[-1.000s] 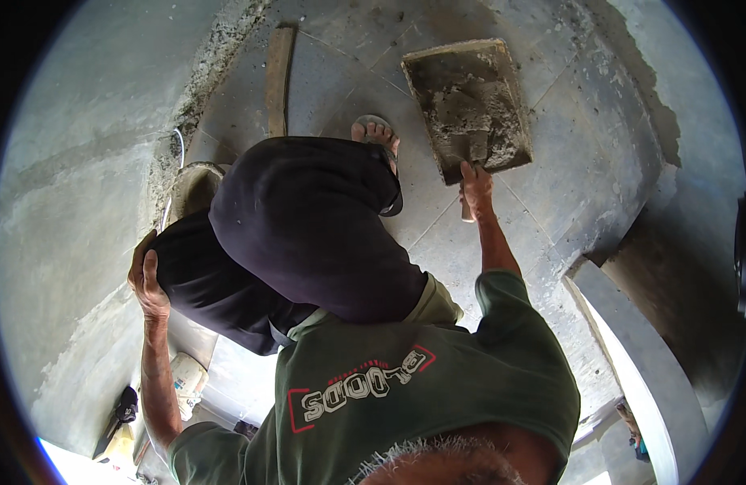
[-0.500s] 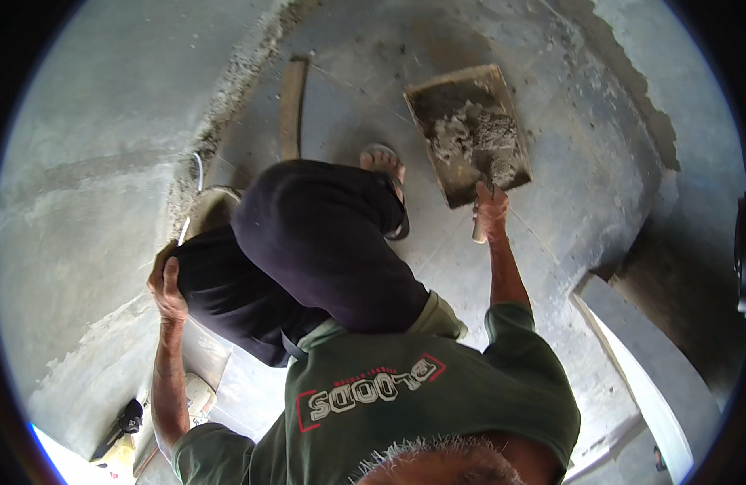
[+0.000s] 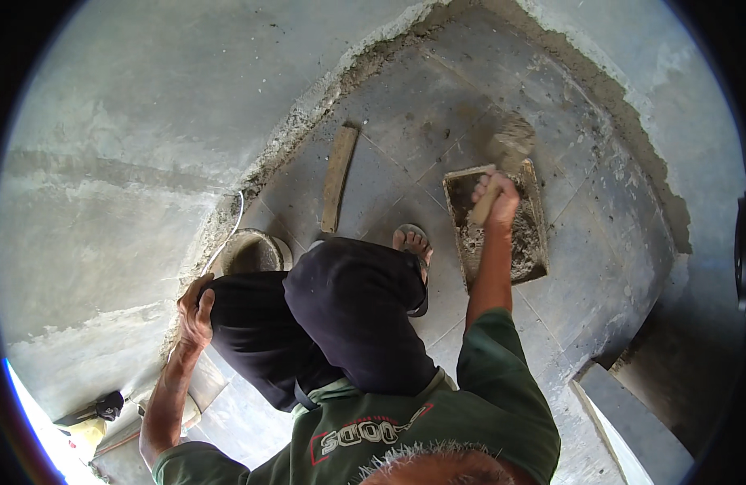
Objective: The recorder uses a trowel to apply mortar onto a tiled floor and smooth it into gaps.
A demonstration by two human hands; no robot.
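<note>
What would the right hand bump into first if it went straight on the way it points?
Probably the rough base of the far wall: the right hand, holding a trowel, points that way across the floor. Its height is hard to judge, so the floor might come first.

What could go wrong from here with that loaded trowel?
Mortar on the trowel in the right grip could drop onto the floor, since the load sits past the tray's far rim. The sandalled foot beside the tray might catch spills. The white cord beside the bucket might snag the nearby knee.
</note>
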